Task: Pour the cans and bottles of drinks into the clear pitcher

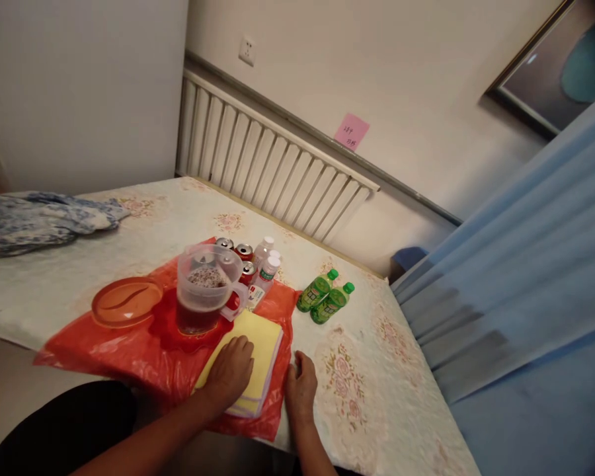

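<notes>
- The left hand (231,371) lies palm down on a folded stack of yellow cloths (260,340), fingers flat and close together, pinching nothing.
- The yellow stack sits at the near edge of the table (387,390), on a crinkled red plastic sheet (143,347).
- The right hand (301,387) rests on the floral tablecloth just beside the sheet's right edge, fingers bent downward. I cannot tell whether it grips the plastic.
- Behind the stack stands a clear plastic jug of dark red drink (205,291), its handle turned toward the cloths, with a round orange lid (126,302) to its left.
- Red drink cans (244,252) and small clear water bottles (268,271) cluster behind the jug.
- Two green bottles (327,296) lie off the sheet, to the right.
- A crumpled blue patterned cloth (34,218) lies at the far left.
</notes>
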A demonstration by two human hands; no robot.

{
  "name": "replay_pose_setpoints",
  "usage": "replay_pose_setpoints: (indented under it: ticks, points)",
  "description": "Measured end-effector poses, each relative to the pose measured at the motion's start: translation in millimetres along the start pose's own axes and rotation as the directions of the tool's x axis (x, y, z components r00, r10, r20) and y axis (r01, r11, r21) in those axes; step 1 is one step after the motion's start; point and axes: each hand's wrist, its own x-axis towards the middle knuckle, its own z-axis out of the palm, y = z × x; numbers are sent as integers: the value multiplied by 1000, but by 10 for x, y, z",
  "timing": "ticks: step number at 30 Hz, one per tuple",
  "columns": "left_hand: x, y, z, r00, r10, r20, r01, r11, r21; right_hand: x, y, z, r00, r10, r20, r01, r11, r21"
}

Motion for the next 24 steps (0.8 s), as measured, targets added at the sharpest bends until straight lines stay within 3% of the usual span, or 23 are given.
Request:
replay_pose_setpoints:
  ticks: [7, 11, 18, 21, 24]
  points:
    - [296, -41, -34, 989, 50, 136, -32, 990, -137, -6, 15, -15, 999, -46, -16, 45, 998, -44]
    - [398, -150, 78, 984, 132, 116, -90, 945, -314, -4, 34, -19, 999, -28, -21, 27, 998, -64]
    - [420, -268, 150, 990, 119, 74, -72, 884, -462, -34, 64, -24, 995, 95, -16, -95, 995, -13]
    - [408, -259, 159, 987, 138, 79, -88, 887, -452, 61, -50, -22, 983, 172, -59, -171, 985, 25]
    - [401, -240, 144, 986, 148, 81, -96, 885, -456, 355, -308, 0, 983, 165, -77, -159, 984, 76]
